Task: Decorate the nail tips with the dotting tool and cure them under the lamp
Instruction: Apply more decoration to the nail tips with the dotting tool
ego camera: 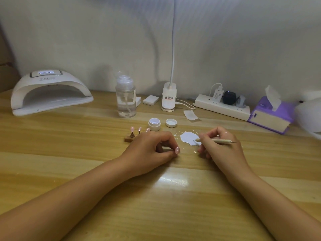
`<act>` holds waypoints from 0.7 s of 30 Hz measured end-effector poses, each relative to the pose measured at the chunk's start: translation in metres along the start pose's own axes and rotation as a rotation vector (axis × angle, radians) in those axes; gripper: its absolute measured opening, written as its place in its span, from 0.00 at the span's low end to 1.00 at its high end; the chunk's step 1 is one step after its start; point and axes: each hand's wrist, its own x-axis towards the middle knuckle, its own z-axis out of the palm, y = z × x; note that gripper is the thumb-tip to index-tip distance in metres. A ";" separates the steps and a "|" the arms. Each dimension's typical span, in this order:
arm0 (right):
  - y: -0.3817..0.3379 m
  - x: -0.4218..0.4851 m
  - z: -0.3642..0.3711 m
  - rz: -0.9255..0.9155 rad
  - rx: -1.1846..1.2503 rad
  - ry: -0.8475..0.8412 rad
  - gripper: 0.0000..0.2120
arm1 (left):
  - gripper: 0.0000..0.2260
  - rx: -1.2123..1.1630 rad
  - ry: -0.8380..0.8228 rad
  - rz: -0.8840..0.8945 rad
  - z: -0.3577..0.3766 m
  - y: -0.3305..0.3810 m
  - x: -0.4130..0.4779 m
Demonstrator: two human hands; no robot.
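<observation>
Desk [69, 153] was a light honey wood with paler and darker grain bands running across. Curing lamp [50, 94] at upper left was glossy white, with a silver panel on top glowing bluish. Pump bottle [126, 98] was clear. The little pot [154, 126] and its lid [171, 122] were both white. The smear [188, 137] right of centre was a very pale lilac-white. Dotting tool [220, 141] had a pale wooden handle and grey metal ends. The nail tip [177, 150] mid-frame was shiny pink with whitish specks. The nail tips [139, 128] on the brown wooden stand [128, 138] were the same pink. Tissue pack [271, 115] at far right was purple with a cream side.
</observation>
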 end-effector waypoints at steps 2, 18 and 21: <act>-0.001 -0.001 0.000 -0.012 0.042 0.022 0.08 | 0.06 -0.007 -0.010 0.007 -0.001 -0.001 0.000; -0.024 -0.030 0.017 0.033 0.411 -0.064 0.13 | 0.08 0.037 0.008 0.031 -0.002 -0.001 0.001; -0.023 -0.029 0.017 0.005 0.368 -0.067 0.17 | 0.06 0.036 0.013 0.033 -0.001 -0.001 0.001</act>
